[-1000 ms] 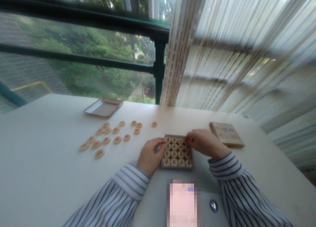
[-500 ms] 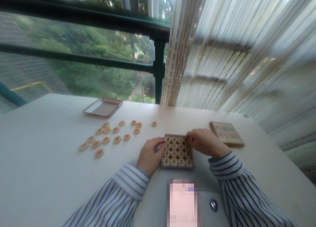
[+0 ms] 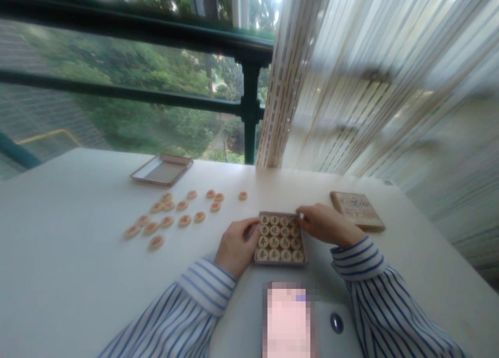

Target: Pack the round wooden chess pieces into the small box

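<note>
A shallow square box (image 3: 281, 264) lies in front of me, filled with rows of round xiangqi pieces (image 3: 274, 242) with black characters. My left hand (image 3: 237, 245) is closed on the box's left side, thumb and fingers at its rim. At the far right corner, my right hand (image 3: 326, 225) has its fingers bent against the box edge, and they partly cover the pieces there. Red-marked xiangqi pieces (image 3: 184, 221) lie scattered on the table to the left of the box.
An open tray-like box half (image 3: 162, 183) sits at the table's (image 3: 78, 254) far left. On the right is a closed patterned box (image 3: 359, 211). Close to me are a blurred-out pink object (image 3: 288, 321) and a dark oval object (image 3: 337, 323). A railing and string curtain stand behind.
My right fingers have drawn back slightly from over the far right pieces to the box's edge. The left hand keeps its place.
</note>
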A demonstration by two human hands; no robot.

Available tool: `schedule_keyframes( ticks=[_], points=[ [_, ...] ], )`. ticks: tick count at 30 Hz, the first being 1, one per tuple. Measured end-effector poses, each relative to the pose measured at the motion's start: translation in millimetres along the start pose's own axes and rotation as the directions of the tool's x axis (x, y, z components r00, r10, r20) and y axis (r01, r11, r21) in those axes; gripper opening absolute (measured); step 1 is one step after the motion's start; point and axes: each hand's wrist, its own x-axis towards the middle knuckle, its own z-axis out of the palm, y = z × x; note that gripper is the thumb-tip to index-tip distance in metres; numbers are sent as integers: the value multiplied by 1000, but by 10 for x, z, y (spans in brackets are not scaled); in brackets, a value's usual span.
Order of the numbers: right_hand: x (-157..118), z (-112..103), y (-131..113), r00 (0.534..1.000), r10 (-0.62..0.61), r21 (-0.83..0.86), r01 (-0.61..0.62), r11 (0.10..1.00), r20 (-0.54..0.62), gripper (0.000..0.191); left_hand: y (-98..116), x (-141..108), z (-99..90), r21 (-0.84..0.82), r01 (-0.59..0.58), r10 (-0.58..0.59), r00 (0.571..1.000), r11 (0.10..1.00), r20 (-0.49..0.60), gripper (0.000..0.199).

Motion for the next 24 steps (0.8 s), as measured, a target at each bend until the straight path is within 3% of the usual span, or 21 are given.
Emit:
schedule_keyframes(
  ticks=[11, 24],
  points=[
    [43, 13, -8, 996, -79, -4, 79, 997, -46, 27, 31, 2, -5, 22, 20, -20, 1000, 1000, 5, 27],
    [70, 38, -22, 999, -34, -5, 34, 999, -37, 27, 16, 3, 1, 29, 10, -10, 1000, 1000, 17, 29]
  ],
)
